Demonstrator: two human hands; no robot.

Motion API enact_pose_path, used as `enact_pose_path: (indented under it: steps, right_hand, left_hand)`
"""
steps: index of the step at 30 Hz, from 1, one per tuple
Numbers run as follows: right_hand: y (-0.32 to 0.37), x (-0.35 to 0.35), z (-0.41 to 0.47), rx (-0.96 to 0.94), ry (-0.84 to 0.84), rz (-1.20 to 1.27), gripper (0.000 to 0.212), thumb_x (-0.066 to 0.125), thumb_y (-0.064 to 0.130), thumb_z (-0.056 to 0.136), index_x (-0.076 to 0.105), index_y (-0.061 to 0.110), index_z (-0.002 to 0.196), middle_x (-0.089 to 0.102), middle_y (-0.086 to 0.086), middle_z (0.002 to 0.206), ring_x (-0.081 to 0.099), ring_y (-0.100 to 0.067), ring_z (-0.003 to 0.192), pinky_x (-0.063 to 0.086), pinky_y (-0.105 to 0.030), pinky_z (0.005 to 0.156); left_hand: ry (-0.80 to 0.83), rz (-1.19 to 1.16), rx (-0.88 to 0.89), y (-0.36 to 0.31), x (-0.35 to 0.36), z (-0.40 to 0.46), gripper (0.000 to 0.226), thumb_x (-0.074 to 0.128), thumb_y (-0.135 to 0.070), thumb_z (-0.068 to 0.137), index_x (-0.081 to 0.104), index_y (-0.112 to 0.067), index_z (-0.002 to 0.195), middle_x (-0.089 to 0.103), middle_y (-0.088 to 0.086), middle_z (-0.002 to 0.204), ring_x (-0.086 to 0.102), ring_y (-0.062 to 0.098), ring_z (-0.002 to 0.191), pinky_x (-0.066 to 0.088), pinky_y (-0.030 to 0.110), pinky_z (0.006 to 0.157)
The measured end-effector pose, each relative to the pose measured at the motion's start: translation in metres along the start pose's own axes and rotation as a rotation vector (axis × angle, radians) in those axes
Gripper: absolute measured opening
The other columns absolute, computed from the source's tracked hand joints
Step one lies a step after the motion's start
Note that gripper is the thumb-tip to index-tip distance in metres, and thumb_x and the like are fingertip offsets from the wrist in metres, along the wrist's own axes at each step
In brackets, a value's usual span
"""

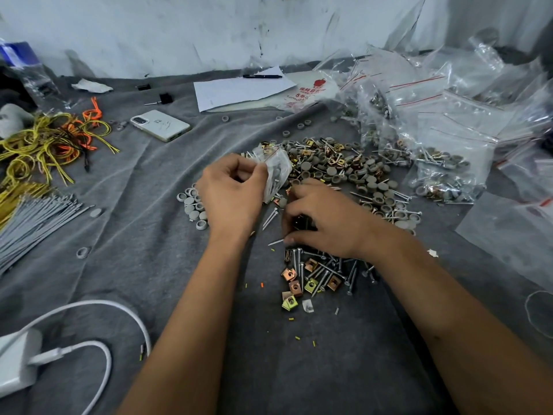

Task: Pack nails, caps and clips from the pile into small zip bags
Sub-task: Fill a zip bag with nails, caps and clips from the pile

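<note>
The fingers (254, 172) of the left hand (230, 193) are curled and pinch the top edge of a small clear zip bag (276, 172). The bag hangs just above the grey cloth (149, 235) that covers the worktop, at the near edge of the pile. It is crumpled, has a thin red line at its mouth, and already holds grey caps and at least one nail, seen through the plastic.

The right hand (323, 218) lies just beside the bag, palm down, its fingers bent over small dark parts on the cloth; thumb and forefinger pinch a nail (275, 241) by its shank. What else sits under the palm is hidden.

Beyond both hands spreads the pile (344, 172): round grey caps, some showing a hollow side, mixed with brass and copper-coloured square clips and thin silver nails with flat heads. A smaller cluster of grey caps (191, 206) lies to the left of the left hand. Near the right forearm lies a second scatter of nails (326, 269) and square clips (294, 287), each clip with a hole in its face.

To the right, filled zip bags (443, 172) with red seal lines lie heaped. Farther out are a white phone (160, 125), a sheet of paper (239, 89) with a pen (262, 76), yellow and orange wires (51, 139), grey cable ties (33, 223) and a white charger (18, 362).
</note>
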State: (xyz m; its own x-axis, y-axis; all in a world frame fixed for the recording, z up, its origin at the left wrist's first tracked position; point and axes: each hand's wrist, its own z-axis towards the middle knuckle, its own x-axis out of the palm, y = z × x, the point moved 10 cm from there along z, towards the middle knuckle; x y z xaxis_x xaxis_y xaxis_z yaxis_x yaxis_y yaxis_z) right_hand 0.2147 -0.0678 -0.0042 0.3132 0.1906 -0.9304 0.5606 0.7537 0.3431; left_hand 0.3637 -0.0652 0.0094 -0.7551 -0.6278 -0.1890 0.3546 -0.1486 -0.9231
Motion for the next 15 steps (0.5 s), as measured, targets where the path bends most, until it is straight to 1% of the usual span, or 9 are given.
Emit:
enact_pose_path:
  steps: [2, 5, 7, 9, 11, 13, 15]
  right_hand:
    - [0.005, -0.007, -0.002, -0.032, -0.055, 0.112, 0.013, 0.077, 0.031, 0.09, 0.071, 0.02, 0.093, 0.06, 0.006, 0.098, 0.05, -0.011, 0.1, 0.044, -0.031, 0.09]
    - [0.002, -0.025, -0.008, -0.025, -0.174, 0.5, 0.006, 0.074, 0.015, 0.092, 0.069, 0.014, 0.093, 0.069, 0.007, 0.089, 0.065, -0.008, 0.086, 0.05, -0.021, 0.08]
    - [-0.004, -0.04, -0.013, -0.035, -0.312, 0.646, 0.007, 0.076, 0.01, 0.09, 0.07, 0.013, 0.092, 0.071, 0.005, 0.086, 0.07, -0.011, 0.083, 0.055, -0.022, 0.077]
    - [-0.012, -0.058, -0.02, -0.039, -0.495, 0.671, 0.007, 0.078, 0.008, 0.088, 0.073, 0.013, 0.091, 0.073, 0.003, 0.085, 0.071, -0.013, 0.081, 0.058, -0.025, 0.075]
    - [-0.023, -0.069, -0.028, 0.002, -0.63, 0.628, 0.009, 0.079, 0.011, 0.087, 0.075, 0.015, 0.093, 0.074, 0.006, 0.086, 0.072, -0.012, 0.083, 0.06, -0.031, 0.077]
    - [-0.03, -0.072, -0.031, 0.052, -0.68, 0.538, 0.009, 0.081, 0.014, 0.085, 0.077, 0.017, 0.093, 0.075, 0.008, 0.088, 0.072, -0.011, 0.084, 0.061, -0.035, 0.079]
    - [-0.031, -0.069, -0.029, 0.079, -0.659, 0.431, 0.012, 0.084, 0.016, 0.083, 0.076, 0.014, 0.092, 0.073, 0.006, 0.085, 0.07, -0.009, 0.079, 0.06, -0.029, 0.072]
  left_hand:
    - [0.005, 0.005, 0.001, 0.001, 0.0, 0.001, 0.018, 0.078, -0.017, 0.084, 0.073, -0.02, 0.067, 0.065, -0.007, 0.057, 0.057, 0.007, 0.053, 0.046, 0.025, 0.057]
    - [0.027, 0.014, 0.013, -0.001, 0.002, 0.001, 0.02, 0.078, -0.015, 0.085, 0.072, -0.021, 0.067, 0.065, -0.005, 0.057, 0.057, 0.009, 0.053, 0.047, 0.026, 0.056]
    - [0.05, 0.02, 0.021, -0.003, 0.005, 0.0, 0.021, 0.079, -0.014, 0.085, 0.071, -0.02, 0.067, 0.064, -0.003, 0.057, 0.056, 0.009, 0.053, 0.046, 0.025, 0.055]
    - [0.075, 0.032, 0.032, -0.005, 0.008, -0.001, 0.022, 0.079, -0.014, 0.085, 0.071, -0.02, 0.066, 0.064, 0.0, 0.054, 0.054, 0.007, 0.05, 0.044, 0.022, 0.052]
    - [0.104, 0.048, 0.046, -0.007, 0.013, -0.004, 0.021, 0.079, -0.015, 0.086, 0.071, -0.018, 0.067, 0.065, 0.007, 0.057, 0.053, 0.008, 0.049, 0.043, 0.022, 0.05]
    - [0.129, 0.053, 0.054, -0.007, 0.017, -0.006, 0.019, 0.079, -0.016, 0.087, 0.072, -0.015, 0.069, 0.066, 0.011, 0.059, 0.055, 0.013, 0.052, 0.044, 0.029, 0.052]
    - [0.149, 0.033, 0.058, -0.008, 0.021, -0.009, 0.018, 0.079, -0.016, 0.087, 0.072, -0.012, 0.071, 0.065, 0.016, 0.061, 0.055, 0.021, 0.054, 0.048, 0.037, 0.054]
